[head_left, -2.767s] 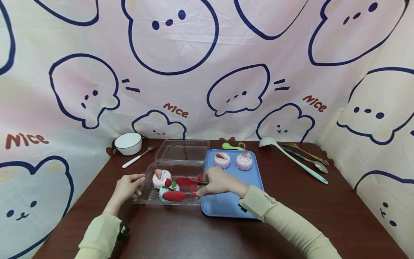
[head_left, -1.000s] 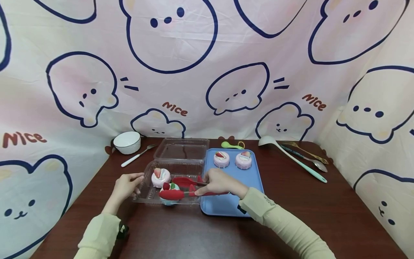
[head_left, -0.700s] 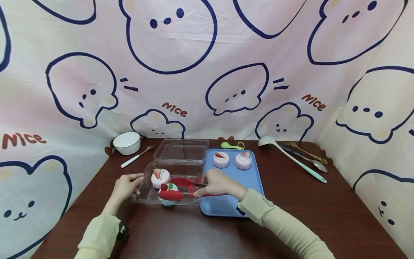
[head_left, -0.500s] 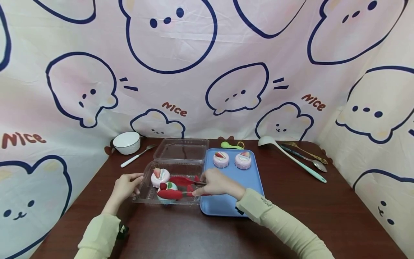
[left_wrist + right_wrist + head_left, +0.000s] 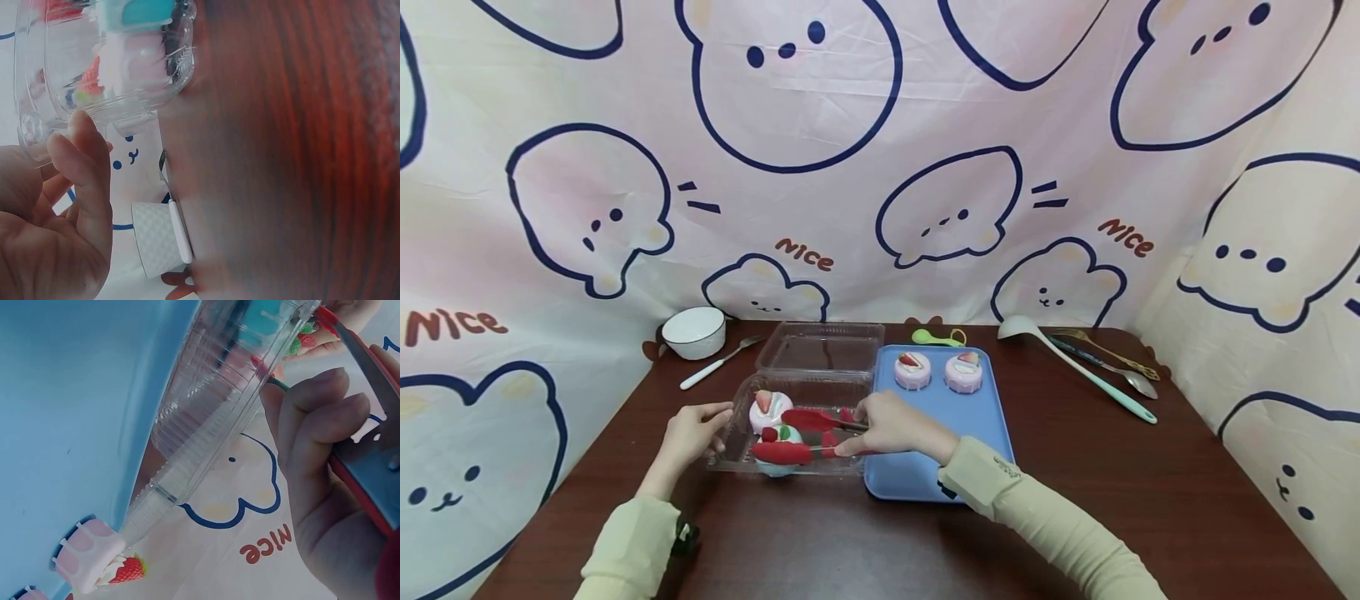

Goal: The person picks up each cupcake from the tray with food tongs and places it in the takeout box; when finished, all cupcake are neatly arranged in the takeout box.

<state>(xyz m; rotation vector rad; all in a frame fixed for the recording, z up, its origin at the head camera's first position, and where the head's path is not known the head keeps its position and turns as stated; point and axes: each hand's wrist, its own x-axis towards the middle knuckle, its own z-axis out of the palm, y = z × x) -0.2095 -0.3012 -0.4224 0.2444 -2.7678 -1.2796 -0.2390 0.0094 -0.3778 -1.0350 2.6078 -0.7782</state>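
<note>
My right hand (image 5: 891, 425) grips a pair of red-tipped tongs (image 5: 786, 453), reaching left over the clear plastic container (image 5: 820, 377). Between the tong tips is a light-blue toy cake (image 5: 775, 469) topped with a strawberry and green leaf, low in the container's front left part. Just behind it sits a pink toy cake (image 5: 767, 414) with a strawberry slice. At the container's left side my left hand (image 5: 691, 435) pinches the rim; the left wrist view shows thumb and finger at the plastic edge (image 5: 81, 112).
Right of the container lies a blue tray (image 5: 925, 483) bearing two pink cakes (image 5: 913, 372). The container's lid (image 5: 822, 346) lies open behind. A white bowl (image 5: 695, 332) and a fork (image 5: 718, 364) are back left; a green spoon (image 5: 931, 337) and a ladle (image 5: 1075, 367) behind and right.
The right hand, the tongs and the light-blue cake have shifted left inside the container, closer to its left wall. The left hand stays at the rim.
</note>
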